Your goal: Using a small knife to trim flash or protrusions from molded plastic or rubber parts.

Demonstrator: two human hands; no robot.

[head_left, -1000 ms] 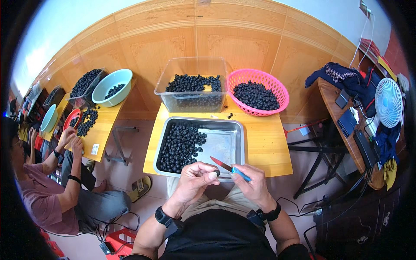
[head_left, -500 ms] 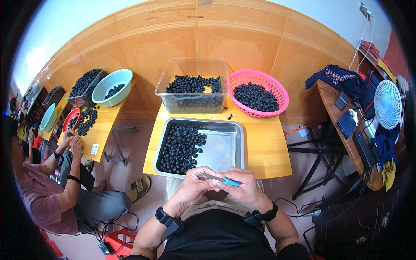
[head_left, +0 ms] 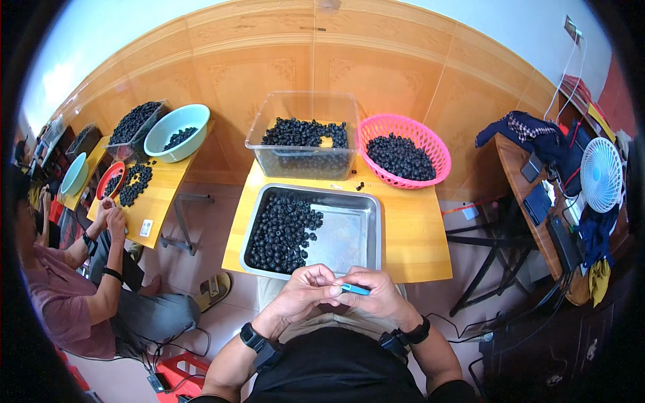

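My left hand [head_left: 307, 287] and my right hand [head_left: 380, 294] meet in front of the near edge of a metal tray [head_left: 348, 236]. The right fingers are closed around a small blue-handled knife [head_left: 356, 289], its blade mostly hidden now. In the left hand, thumb and fingers pinch together beside the knife; whatever they hold is too small and covered to make out. Many small, round black pieces [head_left: 279, 232], some with a hole showing, lie heaped over the tray's left half, and bare metal shows at its right.
Behind the tray stand a clear plastic bin [head_left: 306, 161] and a pink basket [head_left: 440, 158], both holding black pieces. A few loose pieces [head_left: 359, 187] lie on the yellow table [head_left: 418, 252]. At left a co-worker [head_left: 74, 295] sits by another table; at right are a side table and fan [head_left: 600, 173].
Both hands have come closer together and the knife has turned, so its blade no longer shows clearly. The whole view has shifted slightly; the tray and containers look the same.
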